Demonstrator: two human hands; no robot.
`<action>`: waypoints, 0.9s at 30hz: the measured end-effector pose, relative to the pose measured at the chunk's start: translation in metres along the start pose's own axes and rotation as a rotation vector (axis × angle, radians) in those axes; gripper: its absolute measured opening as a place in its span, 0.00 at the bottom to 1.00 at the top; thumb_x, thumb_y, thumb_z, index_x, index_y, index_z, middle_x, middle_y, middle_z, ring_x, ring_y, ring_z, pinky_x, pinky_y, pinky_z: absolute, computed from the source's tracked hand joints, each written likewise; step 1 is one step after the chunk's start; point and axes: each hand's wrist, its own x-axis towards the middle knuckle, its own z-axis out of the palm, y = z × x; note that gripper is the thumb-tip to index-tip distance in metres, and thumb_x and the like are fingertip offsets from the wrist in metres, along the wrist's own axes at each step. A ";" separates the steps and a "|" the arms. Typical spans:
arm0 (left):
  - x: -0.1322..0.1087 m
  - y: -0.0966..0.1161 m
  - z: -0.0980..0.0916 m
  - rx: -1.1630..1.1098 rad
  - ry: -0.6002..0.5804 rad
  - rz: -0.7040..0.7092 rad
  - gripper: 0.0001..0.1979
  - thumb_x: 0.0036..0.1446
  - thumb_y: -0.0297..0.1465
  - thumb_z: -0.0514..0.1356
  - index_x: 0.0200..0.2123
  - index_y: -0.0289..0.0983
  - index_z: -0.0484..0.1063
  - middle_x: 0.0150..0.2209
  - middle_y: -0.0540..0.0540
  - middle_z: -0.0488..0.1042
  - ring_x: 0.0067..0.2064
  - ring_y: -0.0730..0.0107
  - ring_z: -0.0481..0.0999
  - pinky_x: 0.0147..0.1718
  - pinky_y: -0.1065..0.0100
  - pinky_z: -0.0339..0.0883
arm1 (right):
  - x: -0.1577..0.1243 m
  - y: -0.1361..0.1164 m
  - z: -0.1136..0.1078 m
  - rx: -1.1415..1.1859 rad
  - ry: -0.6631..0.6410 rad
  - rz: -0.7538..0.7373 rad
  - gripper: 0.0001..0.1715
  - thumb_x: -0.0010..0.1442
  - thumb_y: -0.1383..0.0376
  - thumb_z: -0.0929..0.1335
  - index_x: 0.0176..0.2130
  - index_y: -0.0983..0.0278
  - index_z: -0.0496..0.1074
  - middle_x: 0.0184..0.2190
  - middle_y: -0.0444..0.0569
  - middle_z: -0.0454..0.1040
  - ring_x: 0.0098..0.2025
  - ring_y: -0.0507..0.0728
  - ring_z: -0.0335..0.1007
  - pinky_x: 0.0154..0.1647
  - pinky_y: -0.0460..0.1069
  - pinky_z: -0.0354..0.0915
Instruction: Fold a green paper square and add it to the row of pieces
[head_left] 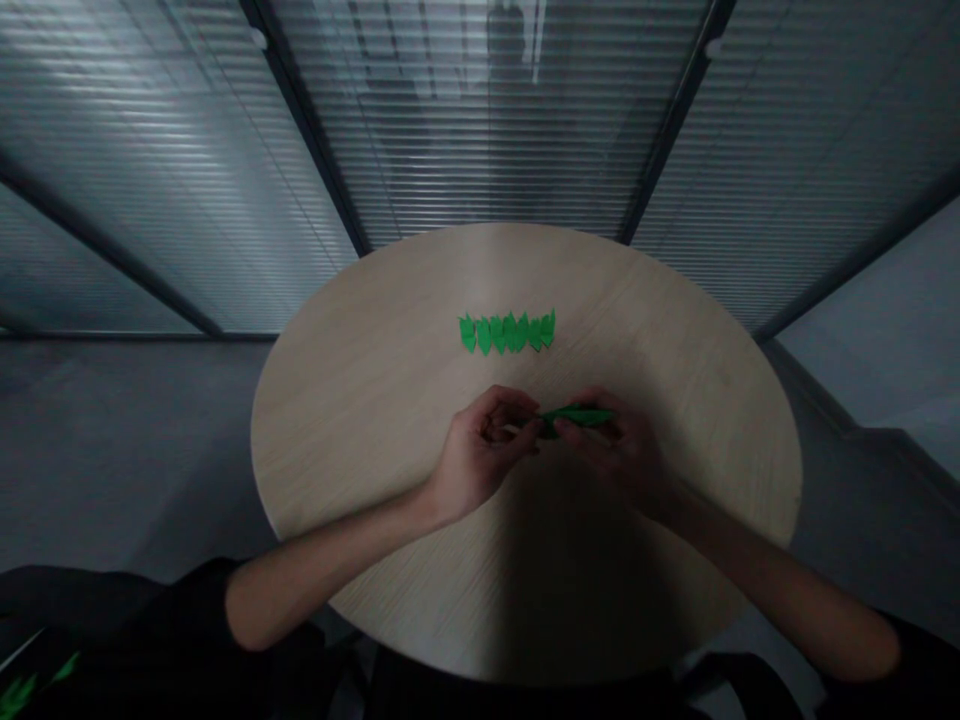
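Observation:
A small folded piece of green paper (576, 416) is held between both my hands over the middle of a round wooden table (375, 400). My left hand (480, 460) is curled, its fingertips pinching the paper's left end. My right hand (626, 455) grips the paper's right part with closed fingers. Beyond my hands, a row of several folded green paper pieces (508, 332) lies side by side on the tabletop.
Glass walls with horizontal blinds (480, 120) rise right behind the table's far edge. Grey floor (112, 440) shows to the left and right of the table. A scrap of green (22, 688) shows at the bottom left corner.

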 end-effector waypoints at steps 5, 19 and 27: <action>0.000 -0.001 -0.003 0.045 -0.083 -0.017 0.12 0.60 0.32 0.68 0.44 0.34 0.74 0.36 0.45 0.79 0.32 0.72 0.80 0.29 0.74 0.78 | -0.001 -0.001 -0.002 0.033 -0.069 0.020 0.05 0.63 0.62 0.73 0.37 0.61 0.75 0.30 0.44 0.79 0.32 0.53 0.78 0.33 0.47 0.74; 0.001 -0.002 -0.006 0.147 -0.022 0.066 0.10 0.63 0.31 0.64 0.47 0.34 0.75 0.35 0.45 0.79 0.30 0.74 0.80 0.28 0.75 0.75 | -0.001 0.001 -0.007 0.050 -0.052 -0.034 0.17 0.60 0.64 0.75 0.48 0.59 0.73 0.40 0.47 0.82 0.41 0.56 0.82 0.43 0.50 0.79; 0.002 0.004 -0.003 0.090 -0.024 -0.003 0.14 0.59 0.33 0.68 0.46 0.32 0.77 0.34 0.45 0.79 0.29 0.73 0.80 0.27 0.74 0.76 | -0.003 -0.002 -0.005 0.044 0.063 -0.050 0.10 0.62 0.63 0.75 0.43 0.59 0.72 0.35 0.45 0.80 0.36 0.54 0.82 0.39 0.49 0.80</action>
